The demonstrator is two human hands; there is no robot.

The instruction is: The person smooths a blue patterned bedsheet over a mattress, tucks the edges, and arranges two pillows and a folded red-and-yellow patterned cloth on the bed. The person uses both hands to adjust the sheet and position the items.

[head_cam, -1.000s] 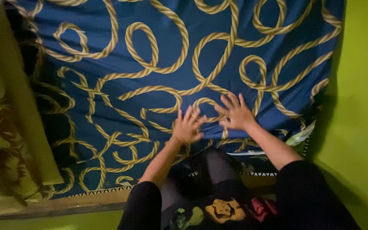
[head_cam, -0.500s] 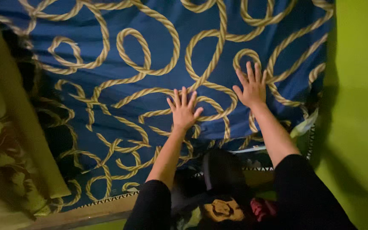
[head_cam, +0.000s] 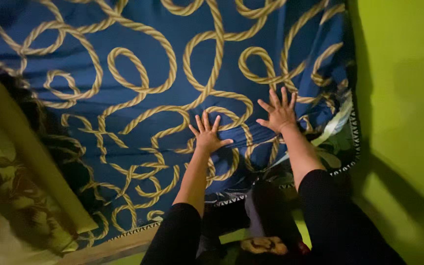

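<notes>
A dark blue bed sheet [head_cam: 138, 59] printed with looping golden ropes covers the mattress in front of me. My left hand [head_cam: 207, 136] lies flat on it with fingers spread, near the sheet's lower middle. To its right, my right hand [head_cam: 279, 112] also presses flat on the sheet with fingers apart, close to the sheet's right edge. Both arms wear black sleeves. Neither hand holds anything.
A bright green wall [head_cam: 403, 98] runs along the right side. A leaf-patterned cloth [head_cam: 6, 196] with a pale roll lies at the left. A patterned underlayer with a zigzag border [head_cam: 342, 147] shows beneath the sheet's right corner. A wooden bed edge [head_cam: 104, 250] runs below.
Both hands have slid outward and forward across the sheet from the near edge, fingers spreading wider. The view has swung, so the sheet and wall sit further left in frame.
</notes>
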